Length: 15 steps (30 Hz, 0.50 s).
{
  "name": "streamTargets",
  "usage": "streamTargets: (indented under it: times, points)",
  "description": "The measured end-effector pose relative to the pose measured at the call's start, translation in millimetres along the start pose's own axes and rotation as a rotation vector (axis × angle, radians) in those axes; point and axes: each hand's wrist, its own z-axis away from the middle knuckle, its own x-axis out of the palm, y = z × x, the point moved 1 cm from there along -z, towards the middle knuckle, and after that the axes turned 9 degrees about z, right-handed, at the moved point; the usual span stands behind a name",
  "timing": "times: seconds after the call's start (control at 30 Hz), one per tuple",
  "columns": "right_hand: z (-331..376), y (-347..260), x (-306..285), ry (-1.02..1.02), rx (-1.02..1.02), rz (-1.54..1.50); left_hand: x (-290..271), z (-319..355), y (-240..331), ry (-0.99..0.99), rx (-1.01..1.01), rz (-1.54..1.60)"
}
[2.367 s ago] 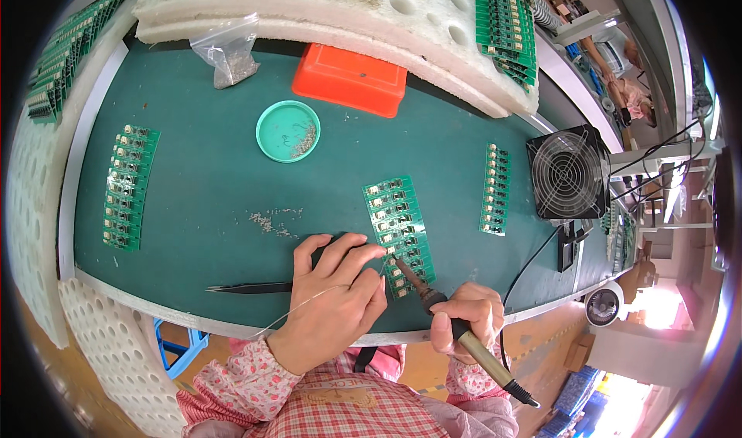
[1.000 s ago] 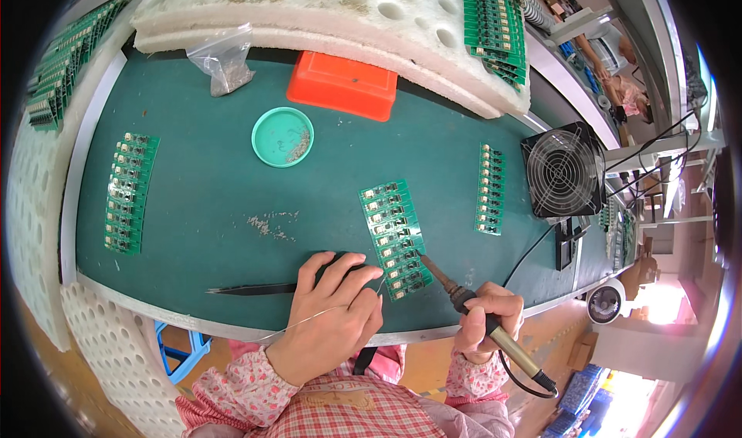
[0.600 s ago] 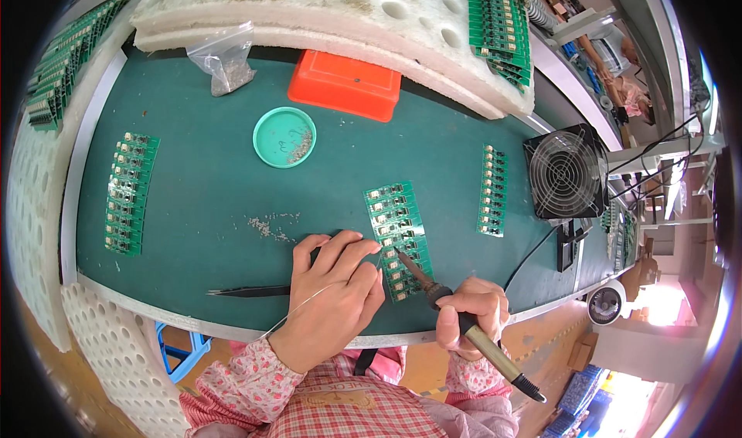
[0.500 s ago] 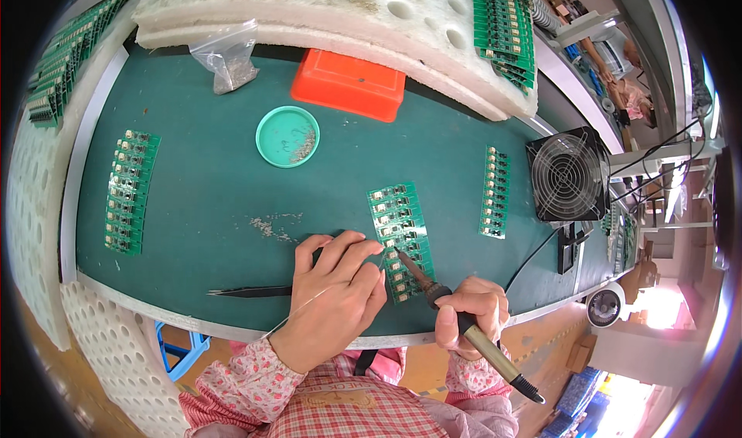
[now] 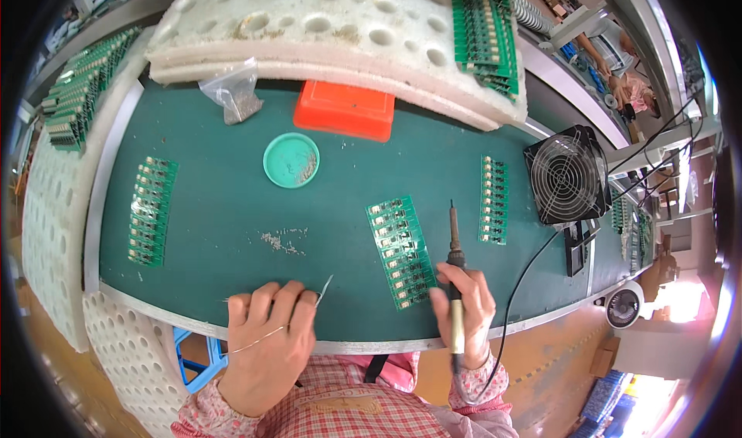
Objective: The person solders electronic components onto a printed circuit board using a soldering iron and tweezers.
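Note:
My left hand (image 5: pixel 270 337) is low over the near edge of the bench, fingers curled down, with a thin solder wire (image 5: pixel 259 341) running across it and between the fingers. A thin silvery strip (image 5: pixel 327 288) sticks out beyond its fingertips; whether this is wire or a tool's end I cannot tell. In my right hand (image 5: pixel 469 307) is a soldering iron (image 5: pixel 457 283), its tip pointing away from me, apart from any board. Left of the iron lies a green circuit board panel (image 5: pixel 400 251) with rows of pale and black components.
Similar panels lie at left (image 5: pixel 152 212) and right (image 5: pixel 494 200). A teal dish (image 5: pixel 282 160) of small parts, a plastic bag (image 5: pixel 236 94), a red box (image 5: pixel 344 110) and scattered bits (image 5: pixel 282 241) share the mat. A black fan (image 5: pixel 566 174) stands right; white foam (image 5: pixel 332 44) holds boards behind.
My left hand has drawn back leftward from the panel, now covering most of the dark pointed tool there. The iron has lifted off the board and swung upright to the right. The view has shifted slightly.

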Motion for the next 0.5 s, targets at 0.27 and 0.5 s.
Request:
streamTargets:
  times: [0.27, 0.5]
  points:
    - [15.9, -17.7, 14.4, -0.055, 0.003, 0.010, -0.5, 14.9, -4.1, -0.053, 0.075, -0.184]
    - [25.5, -41.4, 24.0, -0.053, -0.019, -0.063, -18.3, 5.8, 6.2, 0.153, 0.062, 0.121]
